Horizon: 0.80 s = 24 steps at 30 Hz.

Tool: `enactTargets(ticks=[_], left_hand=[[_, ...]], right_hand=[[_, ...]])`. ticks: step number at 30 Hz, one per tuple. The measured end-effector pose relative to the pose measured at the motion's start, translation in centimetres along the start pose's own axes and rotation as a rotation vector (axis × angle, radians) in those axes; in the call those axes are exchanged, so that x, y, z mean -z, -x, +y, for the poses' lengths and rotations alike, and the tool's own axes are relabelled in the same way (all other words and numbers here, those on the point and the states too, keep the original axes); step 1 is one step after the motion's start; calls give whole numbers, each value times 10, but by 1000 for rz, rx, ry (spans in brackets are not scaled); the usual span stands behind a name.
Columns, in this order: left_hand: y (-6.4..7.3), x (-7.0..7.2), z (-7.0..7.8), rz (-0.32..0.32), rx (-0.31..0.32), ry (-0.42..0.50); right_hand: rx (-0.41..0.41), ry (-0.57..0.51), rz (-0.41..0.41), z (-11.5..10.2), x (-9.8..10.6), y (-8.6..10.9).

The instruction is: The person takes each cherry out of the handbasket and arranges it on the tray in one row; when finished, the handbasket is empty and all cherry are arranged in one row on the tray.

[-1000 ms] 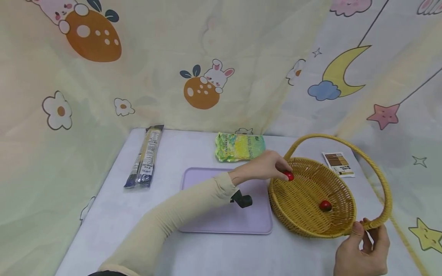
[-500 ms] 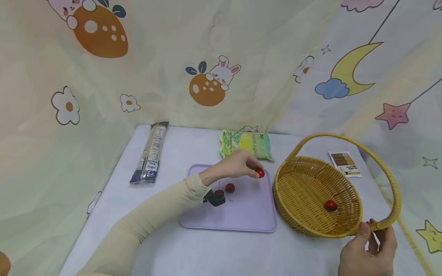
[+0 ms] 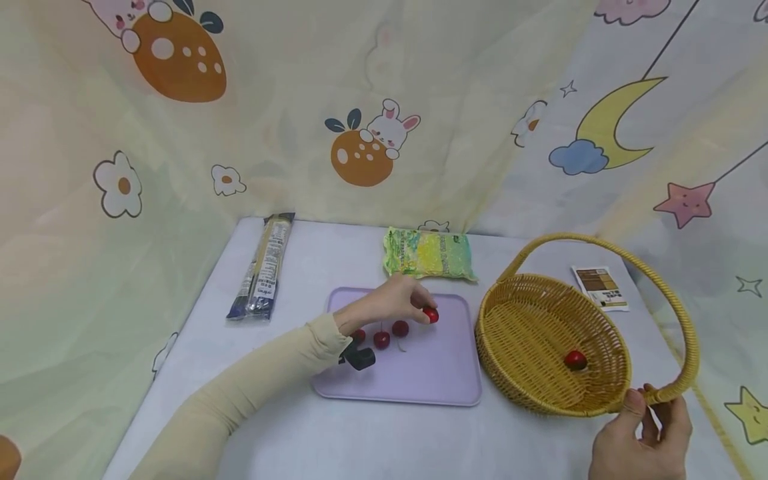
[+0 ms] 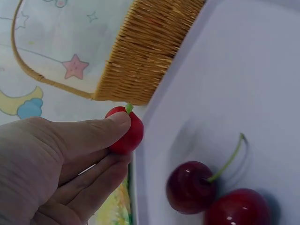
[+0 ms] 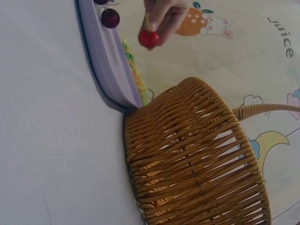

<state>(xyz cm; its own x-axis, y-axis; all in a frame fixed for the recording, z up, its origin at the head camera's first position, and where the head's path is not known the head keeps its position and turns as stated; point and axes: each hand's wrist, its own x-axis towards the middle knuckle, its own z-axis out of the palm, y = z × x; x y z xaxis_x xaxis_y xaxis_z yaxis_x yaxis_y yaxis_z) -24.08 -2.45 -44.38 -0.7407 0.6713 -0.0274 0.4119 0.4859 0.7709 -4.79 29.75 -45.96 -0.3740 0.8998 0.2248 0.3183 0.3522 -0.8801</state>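
Observation:
My left hand point(image 3: 393, 300) pinches a bright red cherry point(image 4: 129, 133) with a short green stem between thumb and fingers, above the lilac tray point(image 3: 432, 387). Dark red cherries lie on the tray, among them one with a long stem point(image 4: 190, 186) and another beside it point(image 4: 241, 211). To the tray's right stands a round wicker basket point(image 3: 522, 333) with a tall arched handle. A single red cherry point(image 3: 575, 360) lies inside it. At the basket's near right rim, my right hand point(image 3: 642, 437) grips the foot of the handle.
Behind the tray lies a green and yellow packet point(image 3: 429, 253). A long narrow package point(image 3: 261, 270) is at the back left, and a small white and brown sachet point(image 3: 601, 288) lies behind the basket. Patterned cloth point(image 3: 270, 120) hangs around the table.
My left hand has moved left from the basket's rim to above the tray, still pinching the cherry. Cherries its arm covered now show. My right hand keeps its grip on the basket.

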Motion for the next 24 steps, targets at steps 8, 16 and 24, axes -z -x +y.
enactTargets(ticks=[8,16,24], left_hand=[[1,-13,-10,-49,-54,-93],[-2,-20,-12,-112,-62,-163],[-5,-23,-12,-139,-69,-225]], right_hand=[[-25,22,-1,-2,1,1],[-40,27,-1,-10,2,6],[-27,45,-8,-5,0,2]])
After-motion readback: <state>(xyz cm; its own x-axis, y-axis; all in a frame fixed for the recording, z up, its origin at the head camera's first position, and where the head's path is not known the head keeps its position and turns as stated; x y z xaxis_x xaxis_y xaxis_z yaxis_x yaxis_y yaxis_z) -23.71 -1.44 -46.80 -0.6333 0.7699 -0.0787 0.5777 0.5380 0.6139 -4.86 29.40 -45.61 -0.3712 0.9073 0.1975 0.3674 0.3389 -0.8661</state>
